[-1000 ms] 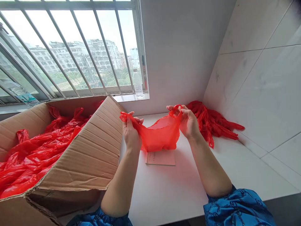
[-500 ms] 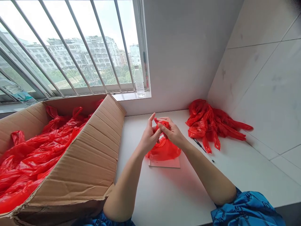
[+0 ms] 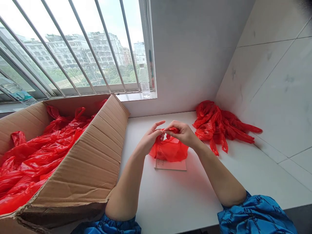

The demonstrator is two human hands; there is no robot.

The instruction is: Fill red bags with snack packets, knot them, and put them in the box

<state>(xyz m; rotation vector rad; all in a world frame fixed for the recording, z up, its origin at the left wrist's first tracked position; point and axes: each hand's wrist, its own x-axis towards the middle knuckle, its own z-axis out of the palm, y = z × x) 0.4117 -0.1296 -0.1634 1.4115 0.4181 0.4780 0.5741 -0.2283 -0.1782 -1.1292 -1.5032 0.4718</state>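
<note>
- Work on the thin, see-through red plastic bag [image 3: 170, 152] looks partway through: its upper part is bunched between the two hands, while its body spreads loosely below them, over the middle of the smooth white table [image 3: 175, 201].
- The left hand [image 3: 152, 138] is partly closed, thumb and fingertips pinching the bunched plastic, with one finger raised free of it.
- The right hand [image 3: 182, 133] curls further in, its thumb and fingers nipping the same gathered part; the fingertips of both hands meet. Whether a knot has formed there cannot be told, as the fingers cover it.
- Just on the near side of the bag, a flat, pale pinkish rectangular card [image 3: 170, 165] with dark printed marks shows its near part; the bag hides the rest.
- To the left, a large, open brown cardboard box [image 3: 85, 165] holds many glossy red plastic bundles [image 3: 46, 152], some with loops standing up.
- At the far right, a heap of crumpled red plastic bags [image 3: 214, 125] lies on the table by the wall, out of the hands' hold.
- What seems left is finishing the bag in hand; the heap suggests more bags remain to be handled.
</note>
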